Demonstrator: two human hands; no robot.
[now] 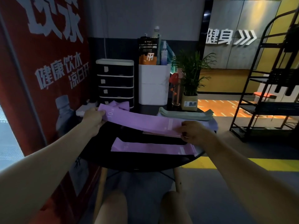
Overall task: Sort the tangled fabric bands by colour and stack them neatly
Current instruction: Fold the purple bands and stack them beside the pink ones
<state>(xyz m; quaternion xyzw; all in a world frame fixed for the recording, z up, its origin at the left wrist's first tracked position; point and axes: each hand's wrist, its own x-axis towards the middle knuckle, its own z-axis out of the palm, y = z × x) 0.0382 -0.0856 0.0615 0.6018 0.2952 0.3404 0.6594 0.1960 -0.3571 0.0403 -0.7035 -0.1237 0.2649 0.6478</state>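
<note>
We are holding one purple band [142, 121] stretched out flat above the dark round surface [145, 164]. Our left hand [93, 116] pinches its left end, and our right hand [192, 132] pinches its right end, so each grip is closed on the band. Below it, on the surface, lies another purple band [152, 148], flat and straight. A green pile [186, 114] sits farther back on the right, with a lilac pile [212, 124] just beside it. A few more purple bands [119, 105] lie bunched up by the black drawers [115, 81]. We think the band is light and soft, and it sags a little in the middle, so it will flop if we let one end go. It looks stretchy too. Holding both ends is the best way, so we can lay it right on top of the flat purple one with the edges matching.
</note>
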